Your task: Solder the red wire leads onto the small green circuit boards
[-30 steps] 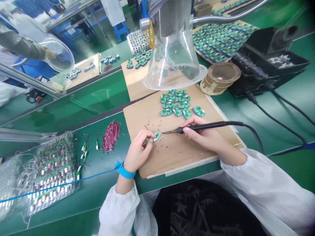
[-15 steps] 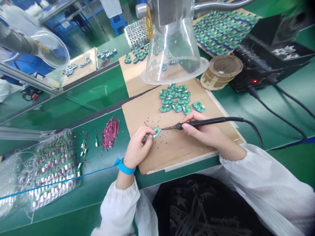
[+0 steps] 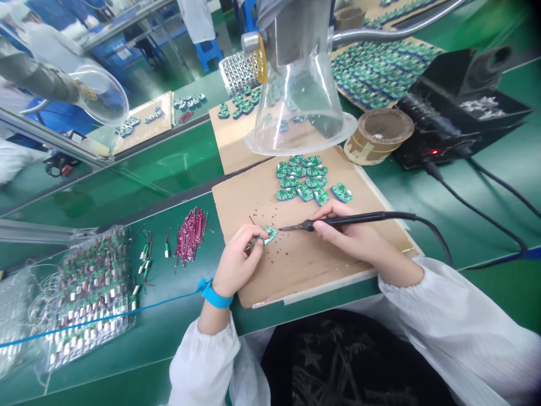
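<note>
Between the closed fingers of my left hand [image 3: 240,255] is a small green circuit board [image 3: 270,234], partly covered by the fingertips. A short red wire [image 3: 252,220] sticks up beside them. My right hand [image 3: 344,231] is closed around the black handle of a soldering iron [image 3: 359,219]. The iron's tip points left and ends just right of the board; whether it touches is too small to tell. Both hands are low over a brown cardboard sheet [image 3: 236,194] strewn with dark specks. Several more green boards [image 3: 305,179] lie grouped beyond my hands.
A clear fume hood [image 3: 300,107] hangs over the cardboard's far part. At right stand a round tub [image 3: 380,135] and a black soldering station [image 3: 448,124]. A pile of red wires [image 3: 191,237] and bagged wired parts [image 3: 91,287] lie left. A blue wrist cord [image 3: 169,300] runs leftward.
The whole scene sits slightly lower in the picture, as the head view has shifted. Both hands keep their holds on the board and soldering iron, with little other visible movement.
</note>
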A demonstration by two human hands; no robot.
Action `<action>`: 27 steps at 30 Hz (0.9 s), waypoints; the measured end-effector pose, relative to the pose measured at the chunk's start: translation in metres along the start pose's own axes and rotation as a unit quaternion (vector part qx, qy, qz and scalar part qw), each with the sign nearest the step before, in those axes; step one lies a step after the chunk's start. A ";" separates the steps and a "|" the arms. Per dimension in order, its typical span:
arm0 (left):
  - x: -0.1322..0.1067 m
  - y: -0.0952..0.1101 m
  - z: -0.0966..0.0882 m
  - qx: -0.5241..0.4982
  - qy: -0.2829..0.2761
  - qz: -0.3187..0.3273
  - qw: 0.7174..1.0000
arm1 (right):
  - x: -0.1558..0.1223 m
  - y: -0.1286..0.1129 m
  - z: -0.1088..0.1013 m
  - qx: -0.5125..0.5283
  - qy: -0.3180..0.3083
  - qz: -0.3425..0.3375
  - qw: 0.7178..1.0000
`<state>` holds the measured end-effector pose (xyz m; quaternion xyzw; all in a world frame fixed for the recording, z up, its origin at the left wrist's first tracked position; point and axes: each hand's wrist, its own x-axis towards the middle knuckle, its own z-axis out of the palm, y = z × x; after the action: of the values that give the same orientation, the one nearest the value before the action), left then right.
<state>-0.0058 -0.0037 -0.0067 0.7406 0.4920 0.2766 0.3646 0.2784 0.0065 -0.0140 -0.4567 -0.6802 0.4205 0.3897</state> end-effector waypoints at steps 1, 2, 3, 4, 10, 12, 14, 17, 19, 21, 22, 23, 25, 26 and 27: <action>0.000 0.000 0.000 -0.001 0.000 -0.001 1.000 | 0.000 0.000 0.000 0.001 -0.001 -0.004 1.000; 0.000 0.000 0.000 -0.002 -0.001 -0.001 1.000 | 0.000 -0.001 0.000 0.001 -0.001 -0.007 1.000; 0.000 0.000 0.000 -0.002 -0.001 0.000 1.000 | 0.000 -0.001 0.000 0.001 -0.001 -0.010 1.000; 0.000 0.000 0.000 -0.002 -0.001 0.000 1.000 | 0.000 -0.001 0.000 0.001 -0.002 -0.012 1.000; -0.001 0.000 0.000 0.003 0.000 0.001 1.000 | 0.000 -0.004 -0.001 -0.014 -0.001 -0.027 1.000; -0.001 0.000 0.000 0.001 0.000 0.001 1.000 | 0.001 -0.004 -0.001 -0.018 -0.001 -0.030 0.999; -0.001 0.001 0.000 0.000 0.000 0.003 1.000 | 0.001 -0.004 -0.001 -0.022 0.000 -0.030 0.999; 0.000 0.001 0.000 0.000 0.002 0.007 1.000 | 0.001 -0.003 -0.001 -0.025 0.000 -0.024 0.999; 0.000 0.002 0.000 0.000 0.003 0.008 1.000 | 0.000 -0.002 -0.002 -0.026 0.000 -0.020 0.999; 0.000 0.003 -0.001 0.000 0.000 0.006 1.000 | 0.000 -0.001 -0.002 -0.028 -0.001 -0.020 0.999; 0.000 0.003 -0.001 0.000 0.000 0.005 1.000 | 0.000 -0.001 -0.002 -0.030 -0.001 -0.021 0.999; 0.000 0.004 -0.001 0.000 -0.001 0.004 1.000 | 0.000 -0.001 -0.002 -0.030 -0.002 -0.021 0.999; 0.000 0.004 -0.001 0.000 -0.003 0.002 1.000 | 0.000 -0.001 -0.002 -0.028 -0.003 -0.021 0.999; -0.001 0.004 -0.001 -0.001 -0.003 0.002 1.000 | 0.000 -0.001 -0.002 -0.028 -0.002 -0.020 0.999; -0.001 0.004 -0.001 -0.003 -0.003 0.001 1.000 | 0.000 -0.002 -0.001 -0.028 -0.002 -0.018 0.999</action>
<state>-0.0049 -0.0051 -0.0025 0.7410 0.4894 0.2759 0.3677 0.2793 0.0061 -0.0119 -0.4544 -0.7005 0.3953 0.3829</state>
